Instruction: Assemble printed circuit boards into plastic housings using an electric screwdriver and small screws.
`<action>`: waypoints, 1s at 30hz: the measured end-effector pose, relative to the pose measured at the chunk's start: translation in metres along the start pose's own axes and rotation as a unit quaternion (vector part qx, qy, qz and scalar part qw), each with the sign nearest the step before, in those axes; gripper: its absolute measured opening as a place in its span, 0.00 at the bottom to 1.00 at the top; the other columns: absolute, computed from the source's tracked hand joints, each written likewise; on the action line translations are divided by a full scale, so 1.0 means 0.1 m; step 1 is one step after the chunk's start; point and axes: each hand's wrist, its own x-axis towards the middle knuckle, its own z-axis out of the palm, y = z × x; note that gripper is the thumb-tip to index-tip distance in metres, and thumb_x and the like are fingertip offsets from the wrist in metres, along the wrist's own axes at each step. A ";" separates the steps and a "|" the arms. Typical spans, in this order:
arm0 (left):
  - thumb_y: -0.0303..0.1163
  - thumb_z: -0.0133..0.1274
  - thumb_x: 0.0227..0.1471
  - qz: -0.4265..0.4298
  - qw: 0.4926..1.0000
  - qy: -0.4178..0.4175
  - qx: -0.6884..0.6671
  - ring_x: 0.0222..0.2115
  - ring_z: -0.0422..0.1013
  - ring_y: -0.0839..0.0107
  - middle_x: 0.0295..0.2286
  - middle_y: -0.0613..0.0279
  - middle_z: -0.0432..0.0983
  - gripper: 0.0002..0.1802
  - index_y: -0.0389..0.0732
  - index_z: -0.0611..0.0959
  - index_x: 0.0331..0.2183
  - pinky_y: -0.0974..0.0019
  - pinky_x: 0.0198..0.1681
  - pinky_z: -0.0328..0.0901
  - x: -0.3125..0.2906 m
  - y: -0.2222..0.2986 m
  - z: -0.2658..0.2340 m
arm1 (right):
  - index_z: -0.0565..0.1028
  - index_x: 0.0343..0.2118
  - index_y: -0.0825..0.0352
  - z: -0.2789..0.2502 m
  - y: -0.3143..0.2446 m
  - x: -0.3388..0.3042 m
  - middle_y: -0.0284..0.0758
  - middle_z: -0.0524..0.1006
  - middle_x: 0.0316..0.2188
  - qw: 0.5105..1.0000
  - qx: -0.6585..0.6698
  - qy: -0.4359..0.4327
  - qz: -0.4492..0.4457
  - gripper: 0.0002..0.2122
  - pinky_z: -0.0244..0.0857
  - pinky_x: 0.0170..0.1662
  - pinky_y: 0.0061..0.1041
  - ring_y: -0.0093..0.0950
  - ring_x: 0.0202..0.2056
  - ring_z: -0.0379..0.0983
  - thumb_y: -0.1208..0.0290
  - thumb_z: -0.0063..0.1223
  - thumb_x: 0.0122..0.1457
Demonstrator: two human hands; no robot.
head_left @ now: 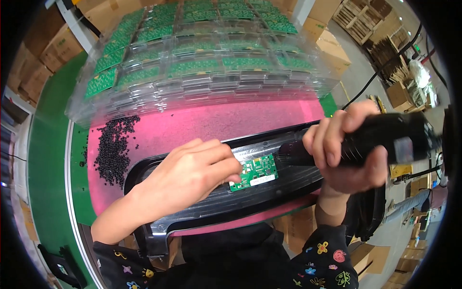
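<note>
A small green circuit board (260, 169) with a white label strip lies in a long black plastic housing (211, 208). My left hand (190, 171) is over the board's left end, its fingers bent and drawn together. The fingertips are partly hidden, so what they pinch, if anything, does not show. In my right hand (337, 149) is a black electric screwdriver (385, 139), held nearly level with the fingers wrapped round its body. Its dark nose (294, 153) points left, close to the board's right edge; the exact tip is hard to make out.
Behind the housing rise stacked clear plastic trays (207, 82) of green circuit boards. Many small black screws (113, 151) are heaped at the left of the pink mat (192, 120). A black cord (380, 67) hangs at the right. Cardboard boxes (332, 50) stand beyond.
</note>
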 end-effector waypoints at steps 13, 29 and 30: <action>0.33 0.59 0.47 -0.006 0.989 -0.146 0.004 0.33 0.73 0.68 0.38 0.68 0.81 0.10 0.41 0.85 0.34 0.65 0.37 0.69 -0.05 -0.08 0.06 | 0.62 0.34 0.67 -0.11 0.20 -0.03 0.29 0.63 0.12 0.998 -0.030 0.013 0.051 0.22 0.56 0.18 0.22 0.21 0.11 0.58 0.48 0.47 0.57; 0.29 0.57 0.50 -0.070 0.988 -0.134 -0.039 0.31 0.77 0.57 0.32 0.57 0.81 0.12 0.39 0.84 0.38 0.57 0.29 0.70 -0.10 -0.02 0.05 | 0.67 0.36 0.71 0.01 0.26 -0.05 0.32 0.68 0.16 0.993 0.035 0.046 0.105 0.16 0.61 0.21 0.21 0.20 0.16 0.64 0.66 0.60 0.52; 0.29 0.57 0.50 -0.087 0.985 -0.146 -0.033 0.31 0.77 0.56 0.33 0.57 0.81 0.11 0.40 0.84 0.38 0.57 0.29 0.70 -0.09 -0.01 0.04 | 0.67 0.37 0.71 -0.01 0.26 -0.05 0.32 0.68 0.16 0.992 0.050 0.040 0.108 0.16 0.61 0.21 0.20 0.20 0.16 0.64 0.67 0.58 0.53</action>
